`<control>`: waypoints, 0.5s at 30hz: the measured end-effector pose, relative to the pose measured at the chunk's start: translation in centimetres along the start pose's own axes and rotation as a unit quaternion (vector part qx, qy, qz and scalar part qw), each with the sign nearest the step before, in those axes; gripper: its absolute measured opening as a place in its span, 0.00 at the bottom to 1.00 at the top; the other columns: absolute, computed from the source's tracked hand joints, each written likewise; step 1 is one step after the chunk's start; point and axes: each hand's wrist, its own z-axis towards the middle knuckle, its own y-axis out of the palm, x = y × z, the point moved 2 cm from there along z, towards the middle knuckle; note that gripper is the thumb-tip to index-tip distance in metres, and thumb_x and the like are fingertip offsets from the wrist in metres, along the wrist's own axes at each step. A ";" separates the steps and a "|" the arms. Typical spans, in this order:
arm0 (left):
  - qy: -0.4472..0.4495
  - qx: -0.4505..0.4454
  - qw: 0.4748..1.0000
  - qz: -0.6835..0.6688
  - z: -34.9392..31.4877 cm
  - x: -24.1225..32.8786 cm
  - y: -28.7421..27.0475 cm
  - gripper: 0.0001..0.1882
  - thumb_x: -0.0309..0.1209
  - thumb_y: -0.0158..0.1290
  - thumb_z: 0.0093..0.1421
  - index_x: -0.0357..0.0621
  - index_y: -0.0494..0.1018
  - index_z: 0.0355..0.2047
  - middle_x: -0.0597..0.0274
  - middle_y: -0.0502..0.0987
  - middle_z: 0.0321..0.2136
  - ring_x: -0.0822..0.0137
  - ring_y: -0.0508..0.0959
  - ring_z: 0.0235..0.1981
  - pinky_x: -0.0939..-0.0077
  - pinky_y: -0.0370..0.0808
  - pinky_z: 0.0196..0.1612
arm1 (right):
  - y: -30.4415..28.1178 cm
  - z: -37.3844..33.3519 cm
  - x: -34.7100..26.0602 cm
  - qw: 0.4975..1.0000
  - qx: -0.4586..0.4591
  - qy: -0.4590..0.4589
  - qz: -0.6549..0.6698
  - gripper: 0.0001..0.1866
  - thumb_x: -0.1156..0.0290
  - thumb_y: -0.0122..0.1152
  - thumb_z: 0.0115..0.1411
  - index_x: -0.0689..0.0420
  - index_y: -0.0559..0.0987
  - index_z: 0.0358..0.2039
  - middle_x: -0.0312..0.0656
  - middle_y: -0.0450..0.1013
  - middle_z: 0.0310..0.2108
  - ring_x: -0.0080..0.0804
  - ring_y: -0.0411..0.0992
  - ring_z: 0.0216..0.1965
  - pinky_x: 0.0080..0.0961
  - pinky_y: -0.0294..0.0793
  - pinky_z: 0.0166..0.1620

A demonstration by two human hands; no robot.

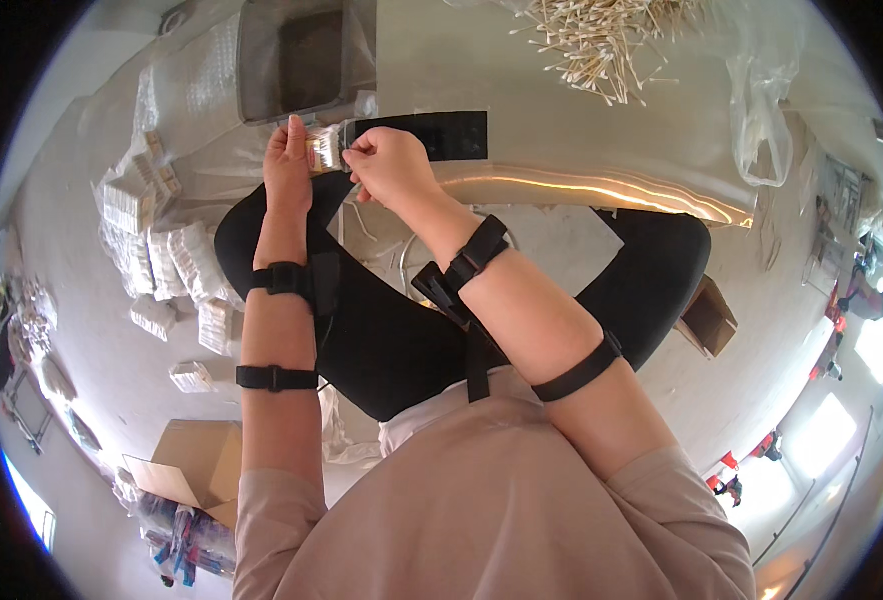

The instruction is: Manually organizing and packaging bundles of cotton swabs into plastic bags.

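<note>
Here, the left hand (287, 160) gripped a small packet (323, 149) beside the table (441, 70); the right hand (391, 165) pinched its end (working that end was seemingly the step), and the next move likely needed a steady hold.

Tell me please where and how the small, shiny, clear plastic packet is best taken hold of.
Probably grip the packet across its uncovered middle, coming from the near side: the left hand holds its left end, the right hand pinches the other, and a grey rectangular bin stands just beyond.
</note>
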 end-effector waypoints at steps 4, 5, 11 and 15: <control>-0.006 -0.011 1.000 -0.014 -0.2 0.2 0.0 0.15 0.44 0.52 0.64 0.45 0.71 0.32 0.73 0.73 0.24 0.82 0.71 0.24 0.85 0.69 0.28 | 0.0 0.2 0.1 1.000 -0.002 -0.005 -0.007 0.10 0.68 0.60 0.59 0.63 0.78 0.34 0.40 0.75 0.21 0.23 0.72 0.14 0.20 0.70 0.17; -0.009 -0.018 1.000 -0.020 -0.2 0.3 0.1 0.14 0.43 0.52 0.64 0.45 0.71 0.32 0.72 0.73 0.25 0.81 0.71 0.24 0.84 0.70 0.28 | 0.0 0.3 0.2 1.000 -0.001 -0.004 -0.005 0.10 0.68 0.60 0.59 0.63 0.78 0.34 0.40 0.75 0.21 0.23 0.72 0.14 0.20 0.70 0.17; -0.013 0.004 1.000 -0.021 -0.1 0.3 0.3 0.14 0.43 0.51 0.65 0.45 0.71 0.32 0.71 0.74 0.24 0.81 0.72 0.24 0.83 0.70 0.27 | 0.1 0.4 0.5 1.000 -0.001 -0.024 0.008 0.09 0.69 0.60 0.59 0.64 0.78 0.33 0.40 0.75 0.20 0.23 0.72 0.14 0.20 0.70 0.18; -0.005 -0.011 0.999 -0.031 0.1 0.3 -0.1 0.13 0.42 0.51 0.65 0.47 0.71 0.30 0.71 0.74 0.23 0.81 0.71 0.23 0.84 0.69 0.26 | 0.2 0.4 0.4 1.000 0.001 -0.031 -0.001 0.09 0.69 0.60 0.59 0.64 0.79 0.33 0.40 0.75 0.21 0.24 0.72 0.14 0.20 0.70 0.18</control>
